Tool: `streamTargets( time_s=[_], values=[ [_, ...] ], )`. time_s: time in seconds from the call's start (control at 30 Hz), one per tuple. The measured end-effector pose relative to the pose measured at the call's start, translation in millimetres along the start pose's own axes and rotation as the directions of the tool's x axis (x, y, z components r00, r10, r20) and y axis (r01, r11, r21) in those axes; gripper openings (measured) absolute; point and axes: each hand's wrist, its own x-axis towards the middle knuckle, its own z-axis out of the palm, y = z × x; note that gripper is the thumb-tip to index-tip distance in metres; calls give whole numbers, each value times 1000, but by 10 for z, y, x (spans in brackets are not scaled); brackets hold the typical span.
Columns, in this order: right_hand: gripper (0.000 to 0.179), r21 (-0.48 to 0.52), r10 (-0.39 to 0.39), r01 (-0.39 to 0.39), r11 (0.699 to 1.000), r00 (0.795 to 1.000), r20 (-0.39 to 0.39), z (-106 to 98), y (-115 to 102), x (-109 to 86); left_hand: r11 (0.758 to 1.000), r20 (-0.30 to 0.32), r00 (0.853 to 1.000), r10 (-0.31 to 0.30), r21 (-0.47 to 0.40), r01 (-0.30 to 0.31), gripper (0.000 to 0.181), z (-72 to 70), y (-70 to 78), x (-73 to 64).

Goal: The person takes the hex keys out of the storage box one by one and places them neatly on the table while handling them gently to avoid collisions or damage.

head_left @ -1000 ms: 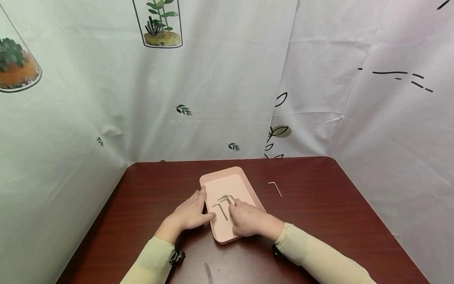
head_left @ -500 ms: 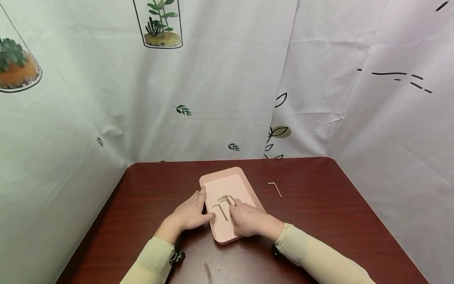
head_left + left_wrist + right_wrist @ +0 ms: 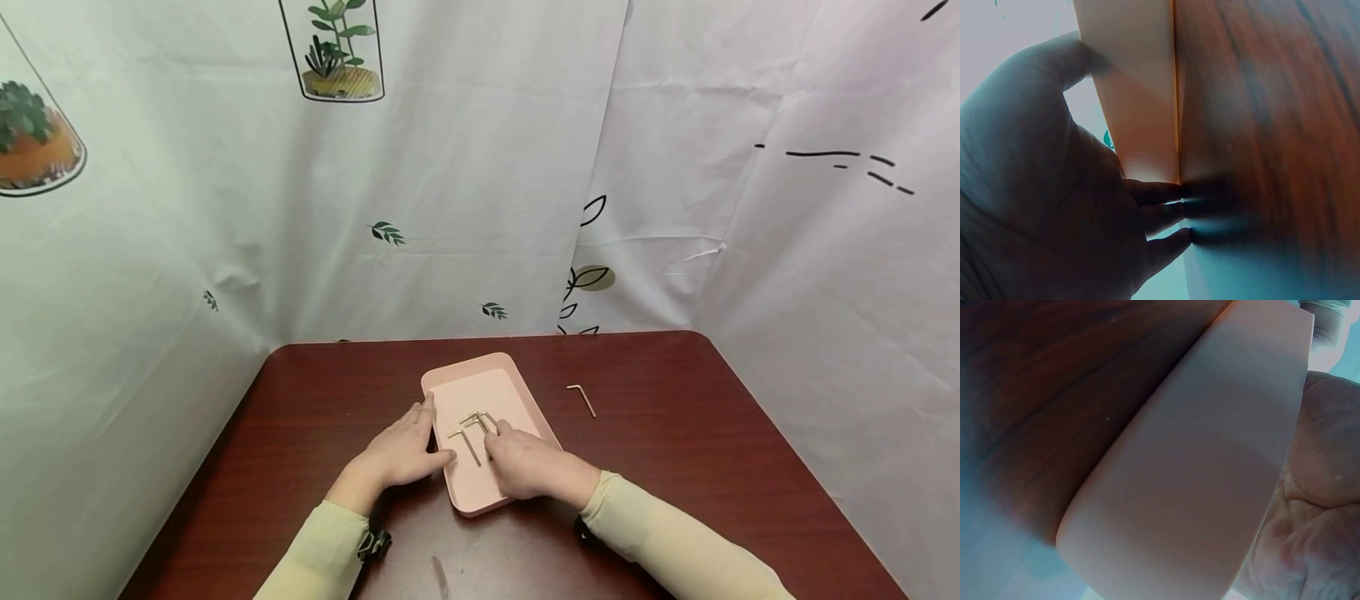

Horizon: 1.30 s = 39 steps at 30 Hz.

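Note:
In the head view a pink tray (image 3: 487, 387) lies at a slant on the table. Its left side meets my left hand (image 3: 401, 446), whose extended fingers lie along the outer wall while the thumb laps over the rim. The left wrist view shows those fingertips (image 3: 1169, 215) down at the wall's foot. Inside the tray are several brass-coloured hex keys, one (image 3: 468, 447) lying apart at the left. My right hand (image 3: 521, 462) reaches over the right rim with curled fingers, pinching a hex key (image 3: 488, 418); its fingertips and the key's long arm are hidden.
Another hex key (image 3: 582, 400) lies on the dark red wooden table (image 3: 660, 417), right of the tray. White patterned cloth (image 3: 450, 167) hangs behind and on both sides. The tray's side wall (image 3: 1191, 450) fills much of the right wrist view.
My right hand has shifted very slightly over the tray. The tray, the hex keys and my left hand look the same.

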Motion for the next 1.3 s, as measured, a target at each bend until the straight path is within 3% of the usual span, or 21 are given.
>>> streamTargets(
  time_s=[0.43, 1.3],
  values=[
    [15, 6, 27, -27, 1000, 1000, 10, 15, -3, 6, 1000, -2, 1000, 0, -4, 0, 113, 3, 3, 1],
    [21, 46, 29, -29, 998, 1000, -3, 0, -17, -14, 1000, -4, 1000, -6, -3, 6, 114, 14, -6, 7]
  ],
)
